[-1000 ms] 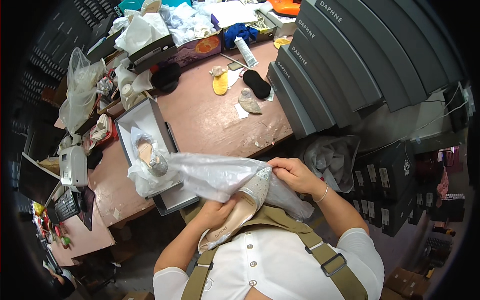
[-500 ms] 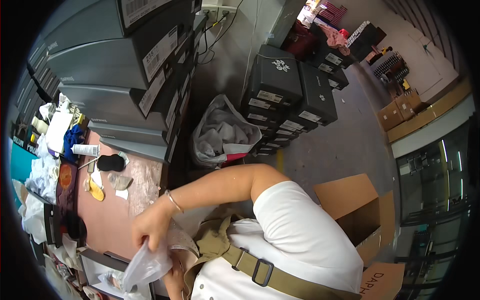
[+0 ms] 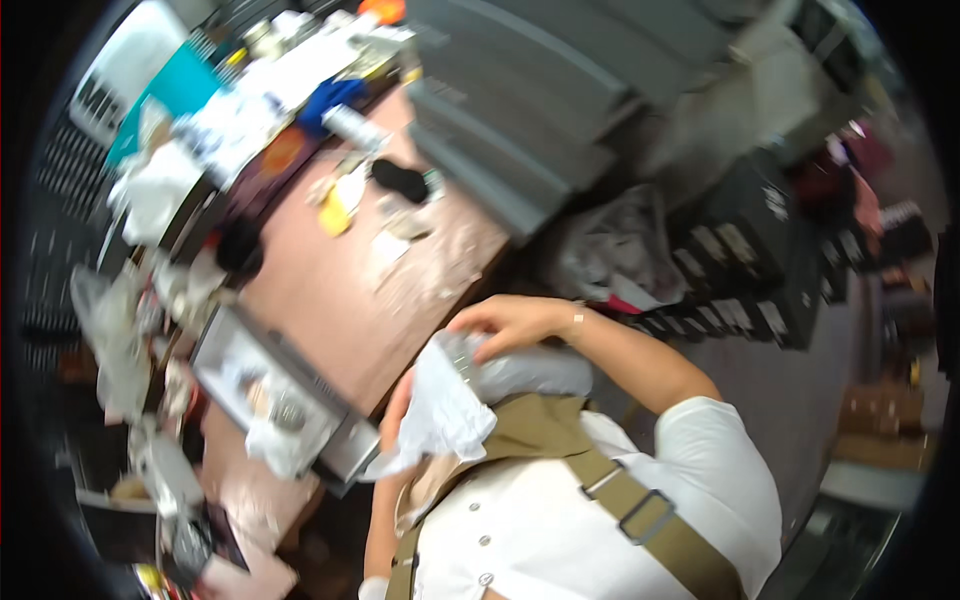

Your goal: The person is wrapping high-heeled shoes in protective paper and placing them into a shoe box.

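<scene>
Left, the open box cradles a shoe; left hand, grip hidden, can't tell, behind loose paper that could snag; the glittery shoe sits mid-lap, right hand fingers curled over it; slick plastic might make it slip.

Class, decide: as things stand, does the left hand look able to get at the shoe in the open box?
Probably yes: the box stands open near the left hand, and the shoe partly shows inside, though that hand seems busy with white paper.
</scene>
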`<state>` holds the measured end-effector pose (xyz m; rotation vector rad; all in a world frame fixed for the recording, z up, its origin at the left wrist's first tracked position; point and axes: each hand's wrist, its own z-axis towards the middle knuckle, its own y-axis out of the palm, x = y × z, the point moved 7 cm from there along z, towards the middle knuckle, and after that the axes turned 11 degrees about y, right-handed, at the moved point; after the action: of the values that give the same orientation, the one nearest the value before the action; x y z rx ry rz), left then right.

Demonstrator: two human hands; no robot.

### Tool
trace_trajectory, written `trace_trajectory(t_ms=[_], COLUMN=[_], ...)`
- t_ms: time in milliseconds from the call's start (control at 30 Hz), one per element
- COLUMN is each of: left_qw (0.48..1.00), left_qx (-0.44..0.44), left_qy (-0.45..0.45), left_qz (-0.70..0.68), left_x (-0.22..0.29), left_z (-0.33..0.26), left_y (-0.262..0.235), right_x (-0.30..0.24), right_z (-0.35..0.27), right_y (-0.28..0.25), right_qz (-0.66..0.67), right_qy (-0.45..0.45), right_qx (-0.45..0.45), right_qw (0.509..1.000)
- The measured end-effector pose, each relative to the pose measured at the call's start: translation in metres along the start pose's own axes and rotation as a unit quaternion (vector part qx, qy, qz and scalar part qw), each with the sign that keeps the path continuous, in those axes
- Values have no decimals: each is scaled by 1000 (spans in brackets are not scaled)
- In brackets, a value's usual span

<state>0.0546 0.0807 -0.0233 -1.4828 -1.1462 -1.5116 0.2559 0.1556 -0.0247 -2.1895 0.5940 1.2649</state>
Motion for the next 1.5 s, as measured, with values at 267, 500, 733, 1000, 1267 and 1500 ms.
trace_trajectory(t_ms=[267, 500, 733, 1000, 1267, 1500], left_qw=[993, 998, 989, 954, 793, 957], left_qx=[16, 30, 136, 190, 190, 182], left_qy=[-31, -6, 50, -21, -35, 4], left_qz=[-114, -54, -37, -230, -577, -225], left_x=[-23, -28, -29, -43, -28, -15], left_z=[-3, 0, 8, -9, -14, -3], left_y=[-8, -19, -34, -25, 2, -35], right_x=[-21, -80, -139, -117, -109, -130], right_z=[-15, -15, -16, -7, 2, -6], right_y=[0, -13, 60, 75, 93, 111], right_qz=[55, -180, -423, -461, -503, -425], right_qy=[16, -120, -364, -263, -146, -200], right_qx=[86, 215, 148, 140, 168, 158], right_qw=[995, 952, 816, 836, 835, 869])
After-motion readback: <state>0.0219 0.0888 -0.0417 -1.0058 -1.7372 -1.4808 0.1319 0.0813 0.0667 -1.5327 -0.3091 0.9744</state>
